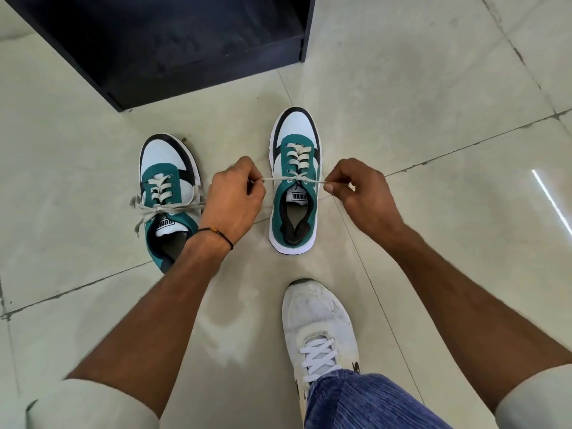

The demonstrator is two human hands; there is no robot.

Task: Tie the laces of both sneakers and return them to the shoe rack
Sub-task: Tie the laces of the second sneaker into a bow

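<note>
At 6 o'clock a worn white shoe (315, 323) stands on the tiled floor (433, 119); at centre the left hand (235, 199) and right hand (362, 193) each pinch the taut lace (278, 178) of the right sneaker (297, 125); at 9 o'clock the left sneaker (164, 162) sits bow-tied; the shoe rack (173, 41) stands at 11 o'clock.

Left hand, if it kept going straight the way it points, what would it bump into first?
Probably the sneaker whose lace it pinches: the left hand points up and across at its near side. Depth is hard to judge.
</note>
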